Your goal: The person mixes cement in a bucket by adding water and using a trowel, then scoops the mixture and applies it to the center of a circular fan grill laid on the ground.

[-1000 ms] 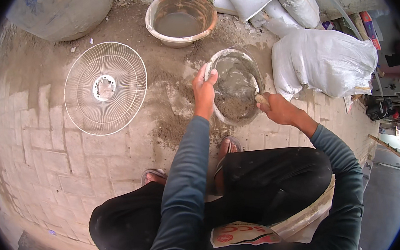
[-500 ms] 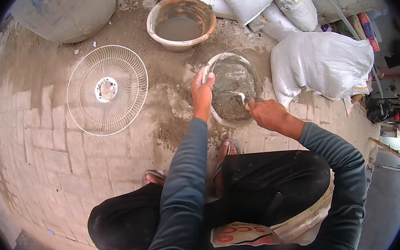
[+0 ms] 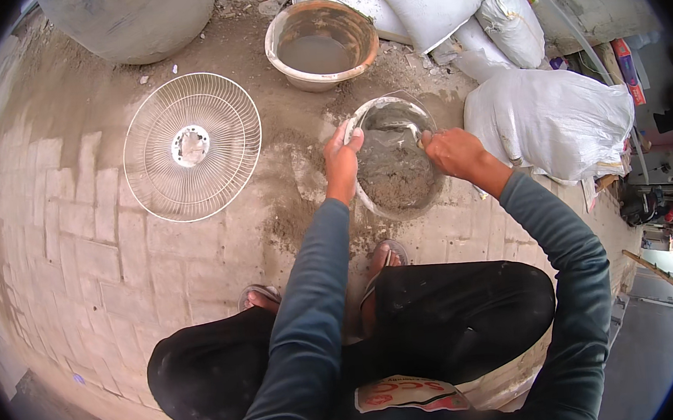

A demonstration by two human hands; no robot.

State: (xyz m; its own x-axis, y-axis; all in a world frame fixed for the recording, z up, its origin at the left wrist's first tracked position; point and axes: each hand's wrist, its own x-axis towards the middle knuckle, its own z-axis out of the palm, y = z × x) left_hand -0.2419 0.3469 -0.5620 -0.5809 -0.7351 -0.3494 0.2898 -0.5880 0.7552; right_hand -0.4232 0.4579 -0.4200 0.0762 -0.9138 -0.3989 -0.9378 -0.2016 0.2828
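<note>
A white bucket (image 3: 362,112) with a thin wire handle stands on the paving in front of me, with wet grey mortar (image 3: 396,179) in it. My left hand (image 3: 341,166) is closed on the bucket's left rim, thumb over the edge. At the right side of the bucket, my right hand (image 3: 460,153) is wrapped round the handle of a trowel (image 3: 413,130). Its metal neck shows near the far wall of the bucket; mortar hides most of the blade.
Beyond the bucket sits a brown-orange basin (image 3: 285,62) of greyish water. A white wire fan grille (image 3: 223,152) lies on the paving at left. White sacks (image 3: 553,123) are piled at right and behind. A large grey container (image 3: 132,24) stands far left.
My right hand has moved the trowel away from me, toward the far side of the bucket. My left hand keeps its grip on the rim. The view has shifted slightly.
</note>
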